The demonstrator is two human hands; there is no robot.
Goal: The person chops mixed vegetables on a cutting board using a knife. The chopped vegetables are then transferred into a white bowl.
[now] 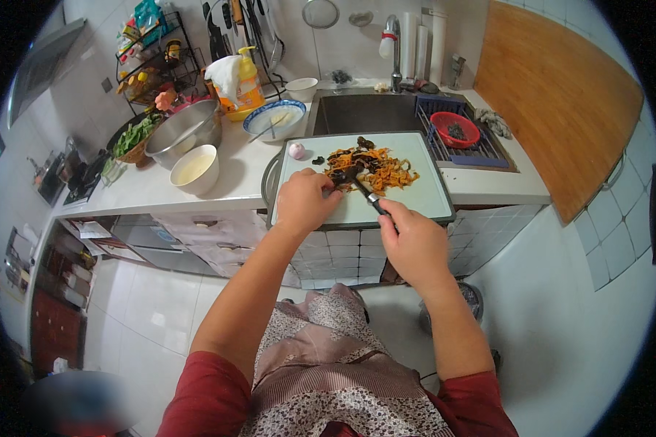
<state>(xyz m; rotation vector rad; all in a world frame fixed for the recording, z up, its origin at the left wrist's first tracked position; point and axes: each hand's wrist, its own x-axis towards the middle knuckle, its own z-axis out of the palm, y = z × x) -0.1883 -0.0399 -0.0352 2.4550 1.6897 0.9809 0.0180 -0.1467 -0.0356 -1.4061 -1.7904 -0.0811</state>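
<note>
My right hand [415,240] grips the black handle of a kitchen knife [375,203], whose dark blade reaches into the chopped food. With fingers bent, my left hand [307,199] presses on dark pieces, probably wood ear fungus [336,178], beside the blade. Orange shreds, perhaps carrot [388,173], lie in a loose heap mixed with dark bits on the pale cutting board [415,210]. A peeled-looking garlic bulb or small onion [296,151] sits at the board's upper left. One small dark piece [318,160] lies apart from the heap.
The board overhangs the counter's front edge, before the sink [369,112]. A red basket [455,130] stands on the rack at right. To the left are a cream bowl [194,170], a steel basin [183,134], a blue-rimmed bowl [274,119] and leafy greens [136,135].
</note>
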